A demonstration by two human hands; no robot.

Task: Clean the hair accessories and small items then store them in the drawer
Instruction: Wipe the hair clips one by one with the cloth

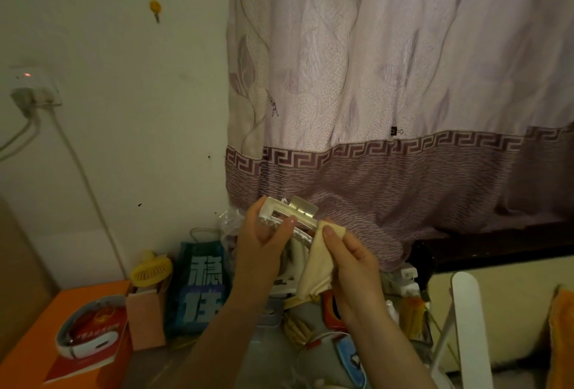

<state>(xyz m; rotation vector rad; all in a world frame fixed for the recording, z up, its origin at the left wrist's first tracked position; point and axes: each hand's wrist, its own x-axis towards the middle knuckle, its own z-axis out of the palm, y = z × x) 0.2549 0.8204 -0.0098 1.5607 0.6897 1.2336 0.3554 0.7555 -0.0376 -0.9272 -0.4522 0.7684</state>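
My left hand (pixel 262 244) grips a large pale, translucent claw hair clip (pixel 287 213), raised in front of the curtain, with the thumb lying across its toothed edge. My right hand (pixel 354 261) pinches a cream-yellow cloth (pixel 320 259) between thumb and fingers and holds its top corner against the right end of the clip. The cloth hangs down between both hands. Below them the desk is crowded with small items, mostly blurred. No drawer is in view.
An orange box (pixel 37 342) at lower left carries a red booklet and a white band (pixel 87 331). Beside it stand a pink carton (pixel 146 317), a yellow mini fan (pixel 151 270) and a dark blue bag (pixel 202 286). A purple curtain (pixel 388 93) hangs behind; a white chair frame (pixel 469 326) stands right.
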